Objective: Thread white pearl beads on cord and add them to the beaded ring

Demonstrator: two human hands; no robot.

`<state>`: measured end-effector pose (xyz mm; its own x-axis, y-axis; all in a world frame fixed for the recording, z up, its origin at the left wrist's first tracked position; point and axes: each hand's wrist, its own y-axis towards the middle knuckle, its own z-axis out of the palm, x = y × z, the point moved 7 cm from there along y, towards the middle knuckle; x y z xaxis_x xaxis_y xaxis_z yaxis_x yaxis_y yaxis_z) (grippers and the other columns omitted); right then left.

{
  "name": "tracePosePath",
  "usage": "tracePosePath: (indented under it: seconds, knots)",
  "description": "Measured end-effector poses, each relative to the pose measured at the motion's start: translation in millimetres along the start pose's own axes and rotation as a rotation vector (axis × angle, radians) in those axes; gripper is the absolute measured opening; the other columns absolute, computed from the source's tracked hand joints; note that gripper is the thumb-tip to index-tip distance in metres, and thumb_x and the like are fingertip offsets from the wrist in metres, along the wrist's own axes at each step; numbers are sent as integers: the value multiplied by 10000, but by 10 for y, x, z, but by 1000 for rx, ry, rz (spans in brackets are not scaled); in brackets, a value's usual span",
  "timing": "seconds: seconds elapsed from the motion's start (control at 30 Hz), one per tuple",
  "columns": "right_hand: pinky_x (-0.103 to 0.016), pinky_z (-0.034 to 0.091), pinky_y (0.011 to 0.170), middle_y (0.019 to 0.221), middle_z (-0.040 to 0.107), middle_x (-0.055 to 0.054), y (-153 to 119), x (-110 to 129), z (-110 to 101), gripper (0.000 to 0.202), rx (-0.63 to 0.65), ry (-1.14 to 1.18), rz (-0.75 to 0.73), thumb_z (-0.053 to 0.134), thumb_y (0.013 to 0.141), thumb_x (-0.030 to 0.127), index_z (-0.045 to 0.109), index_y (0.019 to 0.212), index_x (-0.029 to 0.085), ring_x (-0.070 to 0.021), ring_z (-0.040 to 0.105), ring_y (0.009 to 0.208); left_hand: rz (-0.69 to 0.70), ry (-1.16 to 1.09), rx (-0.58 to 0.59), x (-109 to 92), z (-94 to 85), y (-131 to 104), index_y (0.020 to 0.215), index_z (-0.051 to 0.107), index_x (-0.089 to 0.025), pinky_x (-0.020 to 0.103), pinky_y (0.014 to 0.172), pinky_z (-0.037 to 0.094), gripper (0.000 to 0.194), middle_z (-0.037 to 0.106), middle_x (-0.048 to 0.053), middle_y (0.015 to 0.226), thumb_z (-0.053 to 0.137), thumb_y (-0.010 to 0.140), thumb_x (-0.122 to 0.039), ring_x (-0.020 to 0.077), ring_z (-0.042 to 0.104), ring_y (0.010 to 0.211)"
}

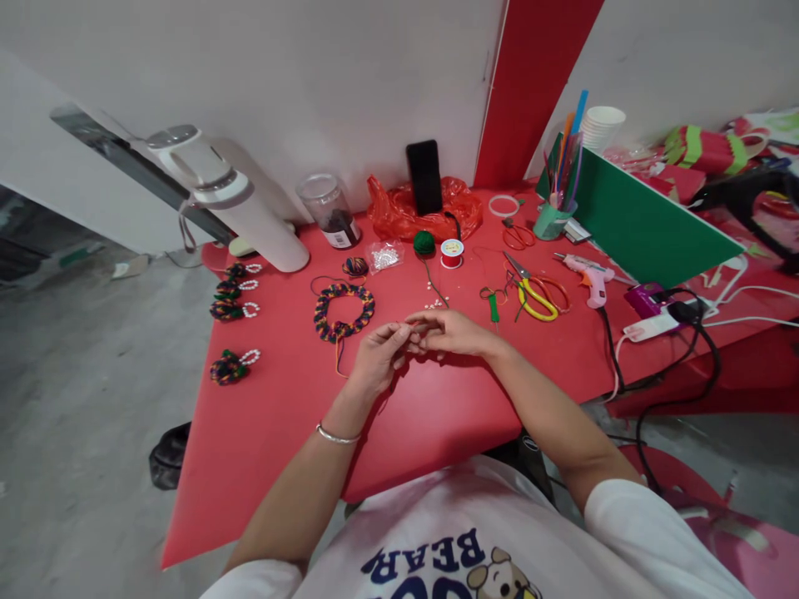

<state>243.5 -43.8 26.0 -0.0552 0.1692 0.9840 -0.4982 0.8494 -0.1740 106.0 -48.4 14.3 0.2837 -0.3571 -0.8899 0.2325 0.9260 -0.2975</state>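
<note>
The left hand [379,353] is curling half shut, its thumb and forefinger pinching a thin reddish strand [400,324]. The right hand [450,333] is bending its fingers loosely, their tips meeting the left ones; whether it is also gripping the strand, I cannot tell. The two hands and the strand are hovering over the one red table [275,457], near its middle.

One multicoloured yarn ring [321,318] is lying just beyond the left hand, its single loose tail trailing toward the wrist. Four small yarn pieces [225,309] are lying along the left edge, three grouping together and one sitting nearer the person; each is bearing one white bead loop, making four loops.

Beyond the hands, two yarn balls are resting, one green ball [424,243] and one multicoloured ball [355,266], with one bag of beads [384,256] lying between them. One red spool [451,254] is standing beside the green ball. Loose white beads [432,305] are scattering near the right hand, too small for counting. Farther right, one green-handled tool [493,308], two scissors [523,282] and one pink glue gun [592,279] are lying
</note>
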Motion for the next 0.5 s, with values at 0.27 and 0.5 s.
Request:
tracePosePath:
  seconds: [0.27, 0.5]
  knots:
    - [-227, 593, 526, 769, 730, 2, 11, -65, 13, 408, -37, 59, 98, 780, 848, 270, 634, 1215, 171, -133, 703, 592, 129, -6, -101, -120, -150, 56, 754, 654, -170, 153, 386, 333, 457, 705, 22, 675, 929, 594, -497, 110, 631, 554]
    - [-200, 577, 514, 768, 735, -9, 22, -101, 79, 323, 31, 6, 112, 767, 893, 463, 686, 924, 151, -91, 666, 545, 133, -8, -73, -103, -119, 63, 737, 613, -175, 170, 336, 301, 476, 687, -19, 636, 913, 612, -523, 32, 421, 352]
